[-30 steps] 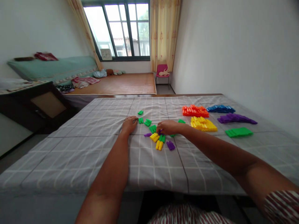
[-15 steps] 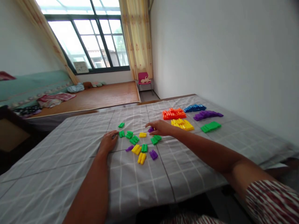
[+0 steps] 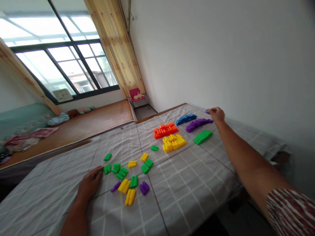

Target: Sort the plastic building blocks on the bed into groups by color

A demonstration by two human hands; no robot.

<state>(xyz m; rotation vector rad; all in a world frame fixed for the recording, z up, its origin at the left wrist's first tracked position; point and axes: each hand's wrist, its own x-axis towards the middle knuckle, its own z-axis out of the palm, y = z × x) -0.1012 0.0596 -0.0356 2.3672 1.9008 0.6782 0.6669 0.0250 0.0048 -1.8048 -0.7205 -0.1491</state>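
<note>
My right hand (image 3: 217, 114) pinches a small purple plastic piece (image 3: 207, 111) above the far right of the table, just beyond the end of the purple row (image 3: 199, 124). The piece's exact kind is too small to make out. On the cloth lies my left hand (image 3: 90, 182), loosely open and holding nothing visible, its fingertips beside a green piece (image 3: 107, 169). Scattered to its right are several green, yellow and purple pieces, among them a yellow piece (image 3: 130, 197) and a purple piece (image 3: 144, 188).
Sorted groups stand towards the back: an orange pile (image 3: 165, 130), a yellow pile (image 3: 174, 143), a blue row (image 3: 186, 119) and a green row (image 3: 203, 137). A grey checked cloth (image 3: 187, 193) covers the table. A white wall (image 3: 221, 59) rises along the right.
My right hand has moved from the scattered pieces to the far end of the purple row, carrying a purple piece. My left hand stays by the green pieces. The view has turned right and tilted.
</note>
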